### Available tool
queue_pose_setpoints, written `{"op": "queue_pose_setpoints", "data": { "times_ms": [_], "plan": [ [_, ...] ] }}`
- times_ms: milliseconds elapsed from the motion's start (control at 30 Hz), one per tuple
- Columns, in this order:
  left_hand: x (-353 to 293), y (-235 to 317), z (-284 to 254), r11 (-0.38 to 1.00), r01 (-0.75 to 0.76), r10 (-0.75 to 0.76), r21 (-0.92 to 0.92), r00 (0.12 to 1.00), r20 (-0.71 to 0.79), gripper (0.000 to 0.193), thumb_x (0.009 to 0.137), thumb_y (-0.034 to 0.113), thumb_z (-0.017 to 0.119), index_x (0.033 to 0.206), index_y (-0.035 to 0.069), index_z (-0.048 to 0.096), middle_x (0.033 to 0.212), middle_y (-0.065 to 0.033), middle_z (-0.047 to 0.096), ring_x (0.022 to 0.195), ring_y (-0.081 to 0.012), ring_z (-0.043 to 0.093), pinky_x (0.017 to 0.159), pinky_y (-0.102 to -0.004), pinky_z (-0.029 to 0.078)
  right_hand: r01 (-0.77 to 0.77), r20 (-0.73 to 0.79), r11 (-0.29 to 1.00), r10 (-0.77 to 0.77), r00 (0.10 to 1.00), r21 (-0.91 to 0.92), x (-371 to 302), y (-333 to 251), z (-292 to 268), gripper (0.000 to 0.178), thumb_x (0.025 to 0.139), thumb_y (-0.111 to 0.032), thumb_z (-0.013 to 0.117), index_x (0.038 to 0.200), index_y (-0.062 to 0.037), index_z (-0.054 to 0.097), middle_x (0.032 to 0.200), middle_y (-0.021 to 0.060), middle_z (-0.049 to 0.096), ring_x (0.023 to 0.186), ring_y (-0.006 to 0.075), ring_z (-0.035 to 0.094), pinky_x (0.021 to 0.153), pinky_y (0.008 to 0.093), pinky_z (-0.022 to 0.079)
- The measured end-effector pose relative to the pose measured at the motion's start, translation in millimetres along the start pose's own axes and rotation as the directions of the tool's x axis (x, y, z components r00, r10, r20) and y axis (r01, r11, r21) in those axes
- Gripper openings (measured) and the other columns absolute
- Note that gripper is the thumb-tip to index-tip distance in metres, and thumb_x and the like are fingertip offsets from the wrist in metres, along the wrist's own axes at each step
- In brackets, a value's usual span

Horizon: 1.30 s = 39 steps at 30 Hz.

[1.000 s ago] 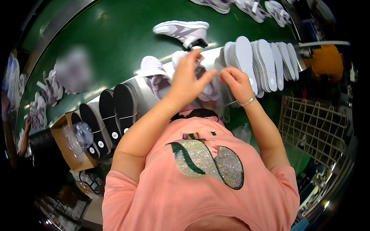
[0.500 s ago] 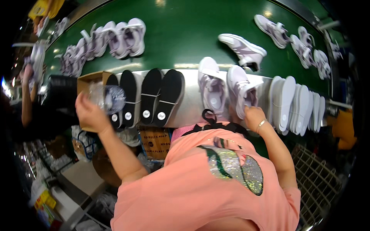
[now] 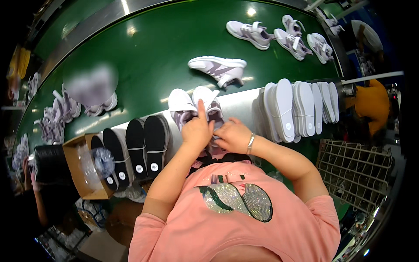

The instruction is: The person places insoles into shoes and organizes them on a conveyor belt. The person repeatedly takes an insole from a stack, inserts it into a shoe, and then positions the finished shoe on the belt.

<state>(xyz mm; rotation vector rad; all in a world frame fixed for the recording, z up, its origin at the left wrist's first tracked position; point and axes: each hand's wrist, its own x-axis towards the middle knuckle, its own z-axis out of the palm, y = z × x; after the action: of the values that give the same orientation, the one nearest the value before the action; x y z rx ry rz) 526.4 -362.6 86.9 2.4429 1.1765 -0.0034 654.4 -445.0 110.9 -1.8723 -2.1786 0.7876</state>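
Two lilac-and-white sneakers stand side by side before me on the metal ledge, toes away. Over the gap between them is my left hand (image 3: 197,130), its index finger stretched along the tongue of the right sneaker (image 3: 204,94) and its thumb apart. Its other fingers are partly hidden and appear curled near the opening of the left sneaker (image 3: 179,102). My right hand (image 3: 235,136), with a bracelet at the wrist, has its fingers closed at the right sneaker's heel; its fingertips are partly covered.
Banded black insoles (image 3: 156,139) stand at left beside a cardboard box (image 3: 72,159) with clear plastic inside. Banded white insoles (image 3: 283,107) stand at right. A loose sneaker (image 3: 218,69) lies on the green table (image 3: 152,48). A wire basket (image 3: 353,170) is at lower right.
My left hand has moved right from the cardboard box to the two sneakers. My right hand stays at the right sneaker's heel. The view has shifted, so the sneakers appear farther left.
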Motion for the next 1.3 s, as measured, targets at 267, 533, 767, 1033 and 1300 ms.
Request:
{"op": "queue_pose_setpoints", "data": {
  "times_ms": [267,533,767,1033,1300],
  "plan": [
    [80.6,-37.0,-21.2,0.995,0.076,-0.061,0.06,0.975,-0.215,0.055,0.074,0.021,0.051,0.123,0.007,0.029,0.066,-0.015,0.059,0.058,-0.0337,0.058,0.052,-0.0446,0.046,-0.432,-0.292,0.855,0.352,0.889,-0.286,42.3,107.2,-67.5,0.04,0.072,-0.013,0.054,0.111,-0.0099,0.045,0.11,0.0116,0.049,0.104,0.0264,0.044,0.083,0.0423,0.037],
    [130.0,-71.9,-50.4,0.997,-0.07,0.044,-0.022,0.812,-0.582,0.056,0.073,0.015,0.056,0.122,-0.003,0.035,0.12,-0.0221,0.042,0.107,-0.0373,0.041,0.09,-0.0415,0.033,-0.507,-0.181,0.826,0.475,0.861,-0.245,129.7,141.8,-49.8,0.069,0.066,-0.025,0.062,0.127,-0.0115,0.033,0.123,0.0159,0.038,0.113,0.0273,0.037,0.087,0.0466,0.033],
    [62.3,-30.2,43.5,0.943,-0.331,0.294,-0.044,0.885,-0.361,0.047,0.074,0.017,0.055,0.114,-0.003,0.041,0.12,-0.0215,0.039,0.111,-0.037,0.036,0.093,-0.0453,0.026,-0.745,-0.538,0.665,0.61,0.582,-0.052,111.6,242.6,-86.9,0.021,0.07,-0.017,0.053,0.085,-0.0096,0.065,0.117,0.0119,0.041,0.114,0.0274,0.032,0.087,0.0391,0.03],
    [45.7,-45.1,66.1,0.949,-0.174,0.121,-0.262,0.971,-0.206,0.046,0.073,0.018,0.056,0.111,-0.004,0.042,0.114,-0.0219,0.044,0.104,-0.0374,0.041,0.091,-0.0444,0.029,-0.675,-0.162,0.62,0.677,0.718,-0.401,104.6,265.9,-122.3,0.031,0.078,-0.03,0.049,0.102,-0.015,0.062,0.127,0.011,0.04,0.122,0.0314,0.028,0.097,0.0518,0.018],
    [69.2,2.0,27.7,0.306,0.17,-0.051,-0.937,0.985,0.162,0.06,0.086,0.025,0.048,0.133,0.008,0.015,0.129,-0.0149,0.03,0.114,-0.0237,0.036,0.091,-0.0347,0.033,-0.521,0.132,0.766,0.601,0.788,-0.377,88.9,130.4,-129.2,0.044,0.069,-0.035,0.062,0.106,-0.0101,0.059,0.11,0.0082,0.056,0.104,0.0264,0.05,0.083,0.0514,0.032]
  ]
}}
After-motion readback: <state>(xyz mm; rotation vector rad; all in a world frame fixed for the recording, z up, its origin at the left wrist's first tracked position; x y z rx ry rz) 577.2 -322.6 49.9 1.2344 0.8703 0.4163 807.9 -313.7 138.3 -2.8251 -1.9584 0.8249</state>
